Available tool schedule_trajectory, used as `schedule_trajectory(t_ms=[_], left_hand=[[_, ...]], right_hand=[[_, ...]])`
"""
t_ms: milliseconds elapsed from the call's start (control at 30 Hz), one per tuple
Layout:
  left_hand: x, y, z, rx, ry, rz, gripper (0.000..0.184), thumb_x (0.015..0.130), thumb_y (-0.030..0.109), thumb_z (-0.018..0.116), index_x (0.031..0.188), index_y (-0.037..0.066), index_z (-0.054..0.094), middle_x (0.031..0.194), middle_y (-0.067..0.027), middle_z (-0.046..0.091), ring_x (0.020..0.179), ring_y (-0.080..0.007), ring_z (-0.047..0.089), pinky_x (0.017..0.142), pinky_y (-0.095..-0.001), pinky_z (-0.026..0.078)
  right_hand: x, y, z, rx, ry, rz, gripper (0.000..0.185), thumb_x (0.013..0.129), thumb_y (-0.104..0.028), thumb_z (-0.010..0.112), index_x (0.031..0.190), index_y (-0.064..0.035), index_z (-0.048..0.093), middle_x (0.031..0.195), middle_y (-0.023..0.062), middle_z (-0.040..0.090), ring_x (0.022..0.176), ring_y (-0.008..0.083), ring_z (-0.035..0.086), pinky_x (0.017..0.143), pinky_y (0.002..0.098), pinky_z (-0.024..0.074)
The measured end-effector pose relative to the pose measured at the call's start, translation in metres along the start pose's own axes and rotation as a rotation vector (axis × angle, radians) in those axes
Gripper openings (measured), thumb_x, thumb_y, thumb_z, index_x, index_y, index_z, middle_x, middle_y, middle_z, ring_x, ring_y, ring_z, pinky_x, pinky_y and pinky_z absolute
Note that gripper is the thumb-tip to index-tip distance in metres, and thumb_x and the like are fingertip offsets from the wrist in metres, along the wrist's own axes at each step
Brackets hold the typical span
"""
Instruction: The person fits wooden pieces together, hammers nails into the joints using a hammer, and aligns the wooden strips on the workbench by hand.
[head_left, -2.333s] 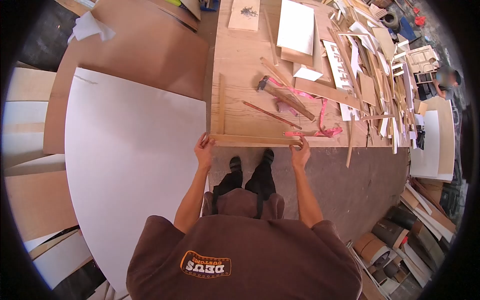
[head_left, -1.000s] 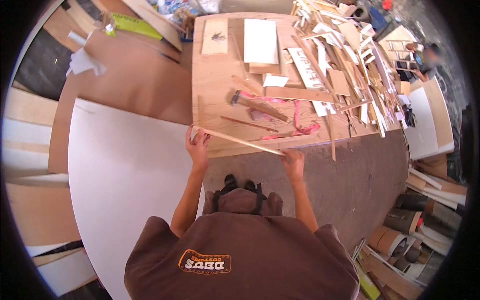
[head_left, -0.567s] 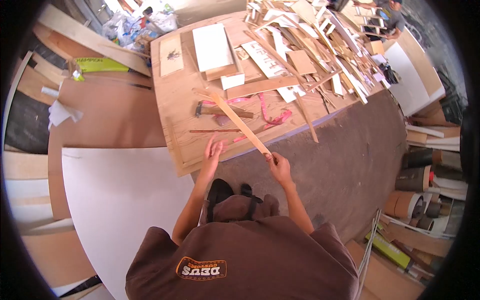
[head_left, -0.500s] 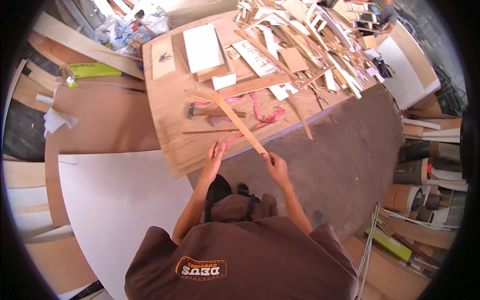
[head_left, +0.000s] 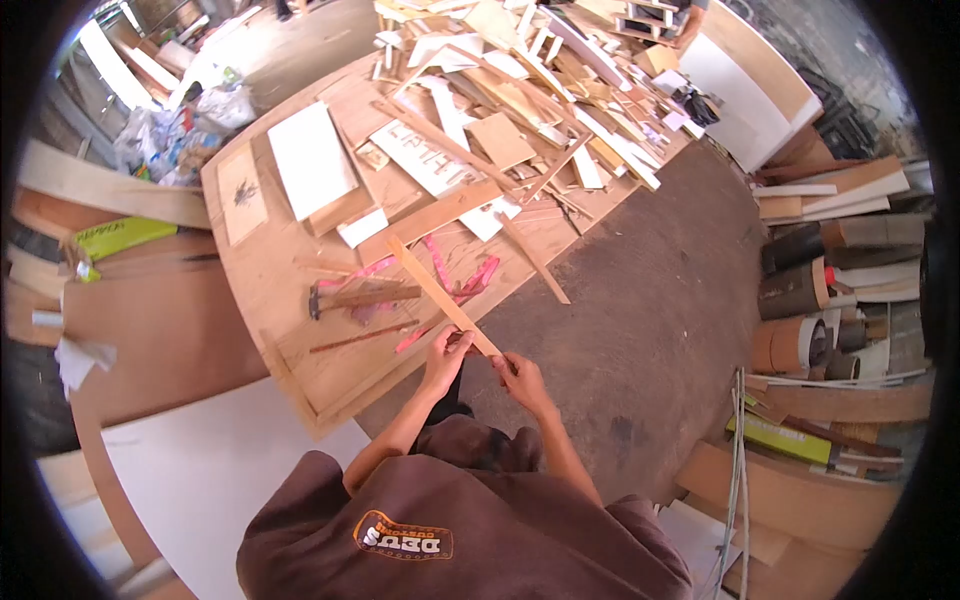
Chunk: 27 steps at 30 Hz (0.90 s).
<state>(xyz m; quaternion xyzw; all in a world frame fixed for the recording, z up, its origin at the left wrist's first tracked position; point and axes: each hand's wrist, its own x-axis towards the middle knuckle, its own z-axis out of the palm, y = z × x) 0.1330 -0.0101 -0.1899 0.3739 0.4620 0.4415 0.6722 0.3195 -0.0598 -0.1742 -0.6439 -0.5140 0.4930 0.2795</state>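
A narrow, pale wooden strip (head_left: pixel 436 292) slants from my hands out over the near part of the wooden table. My right hand (head_left: pixel 523 380) is closed around its near end. A little farther along, my left hand (head_left: pixel 446 364) has its fingers and thumb on the strip's left edge, closed in a pinch. Beyond the hands on the table (head_left: pixel 270 290) lie a hammer (head_left: pixel 370 297) with a wooden handle, a crumpled pink ribbon (head_left: pixel 478 278) partly under the strip, and a thin brown stick (head_left: pixel 362 336).
A heap of wood offcuts (head_left: pixel 560 90) covers the table's far side. A white box-like piece (head_left: pixel 312 160) and a board with raised letters (head_left: pixel 425 155) lie nearer. A white sheet (head_left: pixel 230 470) stands at lower left. Rolls and boards (head_left: pixel 790 340) line the right; another person's arm shows behind.
My left hand has moved from beside the strip onto it. The view has shifted, so the table sits further left. My right hand keeps its hold on the end.
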Motion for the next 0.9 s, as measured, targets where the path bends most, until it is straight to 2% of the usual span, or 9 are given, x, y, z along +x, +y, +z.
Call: schedule_trajectory(t_ms=[67, 167, 267, 500, 600, 700, 767, 833, 900], left_hand=[[0.02, 0.01, 0.013, 0.082, 0.047, 0.054, 0.029, 0.1, 0.025, 0.065, 0.115, 0.0, 0.062, 0.103, -0.0051, 0.065, 0.091, -0.0129, 0.066, 0.08, -0.0282, 0.055], [0.062, -0.001, 0.012, 0.082, 0.113, 0.189, 0.038, 0.1, 0.034, 0.064, 0.118, 0.0, 0.06, 0.103, -0.0051, 0.067, 0.094, -0.0154, 0.067, 0.08, -0.0312, 0.056], [0.093, 0.028, 0.005, -0.044, 0.048, 0.063, 0.037, 0.102, 0.034, 0.061, 0.119, 0.002, 0.057, 0.102, -0.0059, 0.065, 0.088, -0.0153, 0.068, 0.076, -0.0306, 0.057], [0.156, 0.032, -0.003, -0.202, 0.199, -0.003, 0.039, 0.103, 0.033, 0.059, 0.126, 0.004, 0.051, 0.1, -0.0073, 0.065, 0.083, -0.0153, 0.068, 0.074, -0.0302, 0.057], [0.187, 0.035, 0.002, -0.023, 0.15, 0.092, 0.04, 0.101, 0.026, 0.064, 0.13, 0.004, 0.05, 0.102, -0.0082, 0.066, 0.088, -0.0146, 0.067, 0.076, -0.0288, 0.057], [0.21, 0.042, 0.016, -0.104, 0.021, -0.061, 0.047, 0.098, 0.019, 0.068, 0.136, 0.004, 0.047, 0.105, -0.0083, 0.066, 0.093, -0.0139, 0.065, 0.079, -0.0284, 0.056], [0.227, 0.047, 0.034, -0.07, 0.048, -0.074, 0.051, 0.097, 0.017, 0.07, 0.139, 0.005, 0.045, 0.106, -0.0087, 0.067, 0.095, -0.014, 0.065, 0.08, -0.0289, 0.055], [0.251, 0.039, 0.052, -0.034, 0.082, -0.088, 0.055, 0.096, 0.015, 0.071, 0.142, 0.005, 0.043, 0.107, -0.0091, 0.067, 0.097, -0.0142, 0.064, 0.082, -0.0295, 0.055], [0.278, 0.026, 0.075, -0.055, 0.089, 0.009, 0.06, 0.097, 0.015, 0.069, 0.148, 0.008, 0.039, 0.107, -0.01, 0.067, 0.095, -0.0151, 0.066, 0.083, -0.0299, 0.056]], right_hand=[[0.013, -0.004, -0.014, -0.028, 0.008, 0.022, 0.044, 0.1, -0.041, 0.063, 0.108, 0.0012, 0.068, 0.073, 0.0067, 0.064, 0.064, 0.013, 0.059, 0.057, 0.0302, 0.047], [0.037, -0.014, -0.029, -0.138, 0.126, -0.081, 0.039, 0.1, -0.036, 0.065, 0.113, 0.0014, 0.067, 0.081, 0.0094, 0.067, 0.069, 0.0139, 0.061, 0.062, 0.031, 0.0495], [0.066, -0.041, -0.047, -0.077, 0.092, 0.016, 0.037, 0.099, -0.032, 0.065, 0.116, 0.001, 0.066, 0.088, 0.011, 0.07, 0.073, 0.0154, 0.062, 0.066, 0.0323, 0.0509], [0.139, -0.062, -0.053, -0.146, -0.039, 0.003, 0.027, 0.099, -0.022, 0.063, 0.109, 0.003, 0.068, 0.088, 0.0131, 0.071, 0.076, 0.0185, 0.065, 0.07, 0.0336, 0.0514], [0.17, -0.067, -0.056, -0.094, 0.063, -0.046, 0.019, 0.095, -0.013, 0.062, 0.102, 0.0036, 0.067, 0.083, 0.0205, 0.068, 0.075, 0.0261, 0.067, 0.071, 0.0377, 0.0509], [0.201, -0.066, -0.072, -0.035, 0.057, -0.124, 0.019, 0.095, -0.014, 0.062, 0.101, 0.0037, 0.067, 0.083, 0.0202, 0.068, 0.076, 0.0265, 0.067, 0.071, 0.0376, 0.0508], [0.227, -0.055, -0.092, -0.08, 0.04, -0.127, 0.019, 0.095, -0.013, 0.062, 0.101, 0.0038, 0.067, 0.085, 0.0198, 0.068, 0.076, 0.0271, 0.067, 0.071, 0.0375, 0.0512], [0.251, -0.052, -0.117, -0.062, -0.018, -0.196, 0.022, 0.097, -0.018, 0.065, 0.107, 0.0019, 0.068, 0.092, 0.0146, 0.07, 0.08, 0.0204, 0.067, 0.069, 0.034, 0.0517], [0.274, -0.041, -0.149, -0.121, -0.012, -0.212, 0.022, 0.096, -0.018, 0.067, 0.11, -0.0002, 0.068, 0.099, 0.0151, 0.07, 0.085, 0.0231, 0.068, 0.072, 0.0348, 0.0531]])
